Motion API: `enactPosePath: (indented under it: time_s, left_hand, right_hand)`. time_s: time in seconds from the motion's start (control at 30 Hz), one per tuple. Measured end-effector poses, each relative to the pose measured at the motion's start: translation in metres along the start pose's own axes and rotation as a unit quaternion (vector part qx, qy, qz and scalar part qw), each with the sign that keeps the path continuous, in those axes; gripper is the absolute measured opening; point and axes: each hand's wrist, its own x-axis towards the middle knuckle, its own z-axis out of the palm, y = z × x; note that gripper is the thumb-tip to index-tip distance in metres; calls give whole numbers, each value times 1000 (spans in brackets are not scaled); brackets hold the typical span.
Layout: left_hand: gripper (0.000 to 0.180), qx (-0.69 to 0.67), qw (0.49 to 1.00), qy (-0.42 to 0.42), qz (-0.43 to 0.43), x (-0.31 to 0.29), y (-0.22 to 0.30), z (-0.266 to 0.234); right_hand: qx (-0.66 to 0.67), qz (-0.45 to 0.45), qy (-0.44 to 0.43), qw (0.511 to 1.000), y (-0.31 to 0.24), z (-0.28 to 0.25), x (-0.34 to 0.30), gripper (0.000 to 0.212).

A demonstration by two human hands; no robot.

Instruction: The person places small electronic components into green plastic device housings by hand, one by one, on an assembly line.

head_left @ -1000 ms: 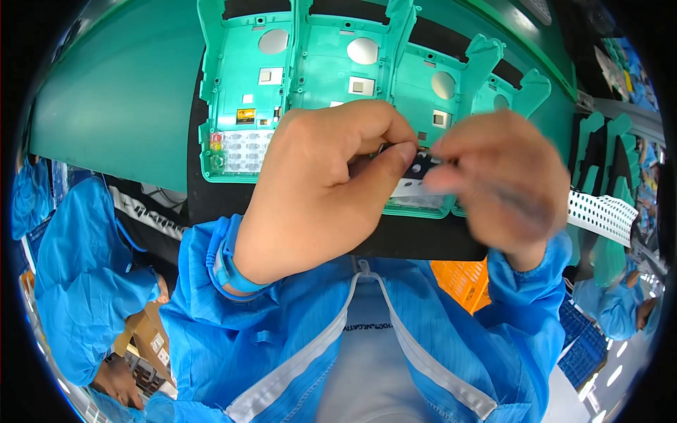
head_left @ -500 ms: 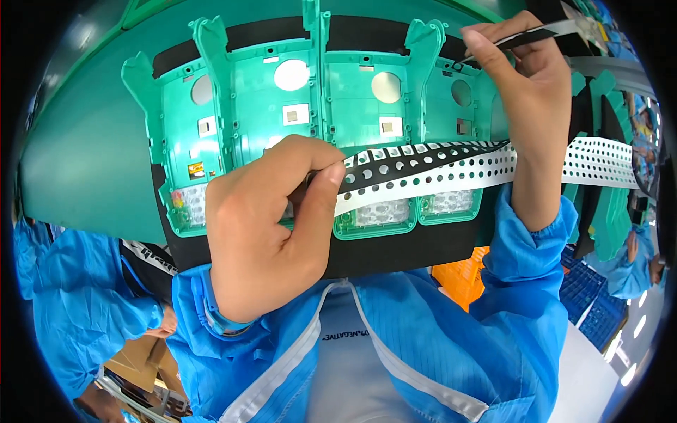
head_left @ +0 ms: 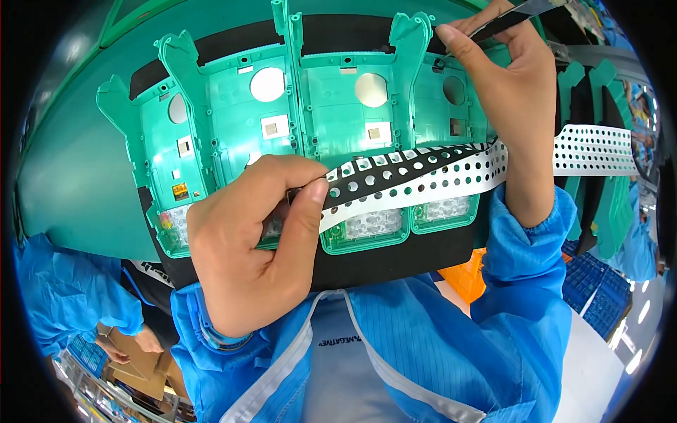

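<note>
My left hand (head_left: 257,240) pinches the near end of a perforated strip (head_left: 416,185) between thumb and forefinger. One face of the strip is white with rows of round holes; its folded-over face is black with white squares along the edge. The strip runs right, passing behind my right wrist. My right hand (head_left: 511,92), raised at the upper right, grips a slim dark tool (head_left: 504,21) that looks like tweezers, tip pointing down-left. Beneath both hands lie several green plastic housings (head_left: 345,127), open side up, with round openings and clear lens panels (head_left: 377,224) at their near ends.
The housings rest on a black mat (head_left: 395,254) over a green worktable (head_left: 77,176). More green parts (head_left: 617,204) stand at the right. An orange crate (head_left: 465,278) and blue crates (head_left: 596,282) sit lower. At left, another person's sleeve (head_left: 84,289) and hands are near cardboard (head_left: 137,366).
The housings and both my hands appear shifted slightly left in the picture. My left hand still pinches the strip and my right hand keeps the tool. The other person's hands at left have moved.
</note>
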Motion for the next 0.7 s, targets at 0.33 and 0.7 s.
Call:
enactPosePath:
  time_s: [0.33, 0.7]
  left_hand:
    - [5, -2, 1000, 7, 5, -4, -3, 3]
    - [7, -9, 1000, 6, 4, -7, -5, 2]
  right_hand:
    - [10, -20, 22, 1000, 2, 2, -5, 18]
    - [14, -50, 51, 997, -1, 6, -9, 19]
